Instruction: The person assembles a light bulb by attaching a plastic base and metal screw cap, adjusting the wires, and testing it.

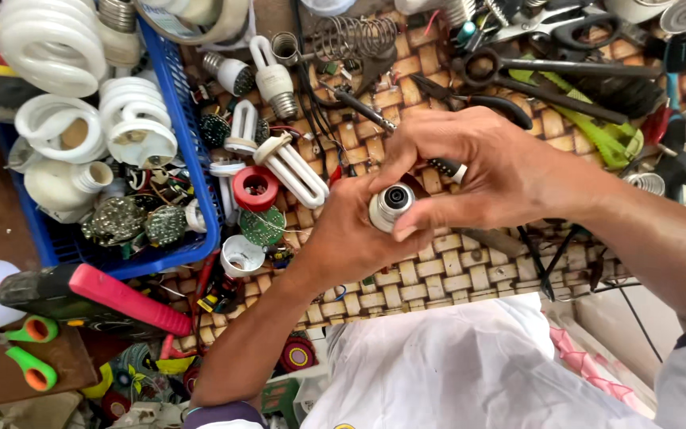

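We hold a silver bulb base (391,206), dark-centred, in both grips — left hand (343,234) under, right hand (478,171) at two o'clock.

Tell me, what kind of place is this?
Most likely a small repair bench for light bulbs. A blue basket holds spiral lamp tubes and round circuit boards, scissors and other tools lie on the woven mat, and both hands hold a metal bulb base.

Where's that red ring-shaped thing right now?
In the head view, the red ring lies on the woven mat, left of the hands, just right of the blue basket, beside a white tube lamp.
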